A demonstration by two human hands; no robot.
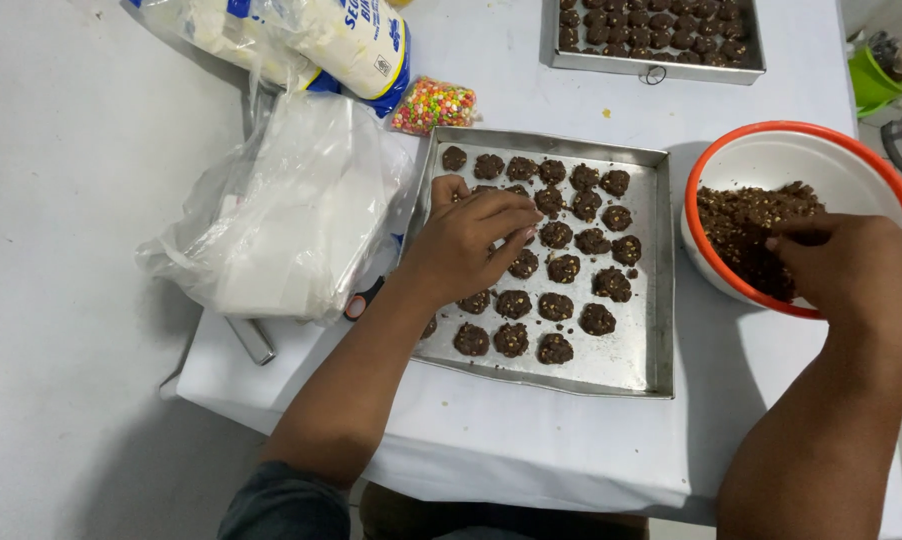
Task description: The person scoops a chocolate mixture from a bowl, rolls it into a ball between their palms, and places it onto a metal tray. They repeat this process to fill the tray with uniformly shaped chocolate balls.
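Chocolate-brown dough mounds (555, 290) sit in rows on a metal baking tray (651, 300) on the white tabletop (491, 440). They look soft, sticky and easily squashed, best pinched lightly at the sides. Over the tray's left half, the left hand (466, 240) has its fingers (506, 215) curled together down onto a mound. Further right, the right hand (851, 265) reaches into an orange-rimmed bowl (771, 135), fingers closed in the loose crumbly mix (741, 225).
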